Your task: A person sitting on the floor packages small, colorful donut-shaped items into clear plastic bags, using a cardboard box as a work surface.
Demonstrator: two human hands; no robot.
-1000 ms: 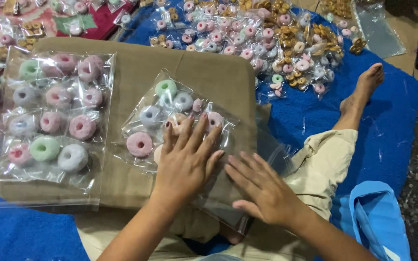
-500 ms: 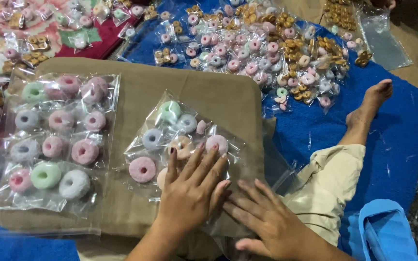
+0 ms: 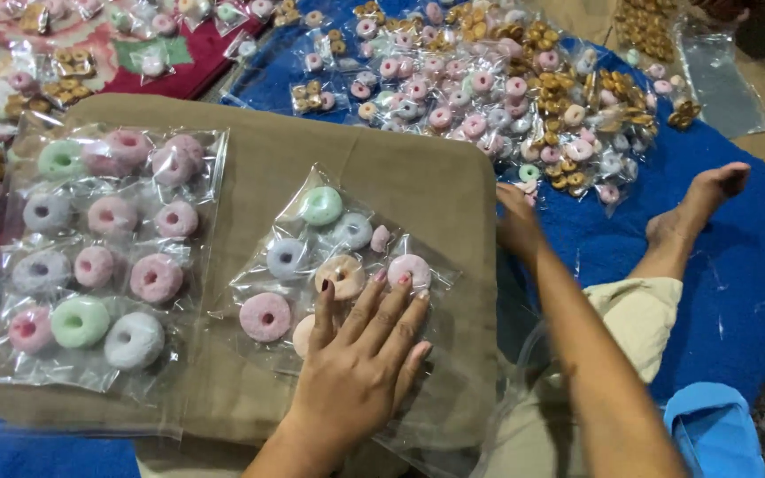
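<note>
At the lower centre of the head view, the left hand [image 3: 360,354] lay flat and open, fingers spread, pressing on a clear plastic packet of ring-shaped sweets [image 3: 334,265] that sat on a tan board [image 3: 418,177]. It gripped nothing; its fingertips rested on the pale orange and pink rings at the packet's near edge. The right hand [image 3: 518,226] reached out to about two o'clock from the left hand, past the board's right edge; it was seen from behind, so how far it was open could not be told, nor whether it held anything.

Half a second earlier the right hand had lain flat beside the left on the board's near edge; it had since lifted away towards the heap, while the left hand stayed on the packet.

At nine o'clock from the left hand lay a larger clear packet [image 3: 99,257], rectangular, filled with rows of pink, green, lilac and white rings. At one o'clock, well apart on a blue cloth [image 3: 737,283], a heap of small clear packets [image 3: 506,88] held pink, white and golden-brown rings. At eleven o'clock more small packets rested on a red patterned cloth [image 3: 197,62]. The person's bare foot [image 3: 701,208] lay at three o'clock.
</note>
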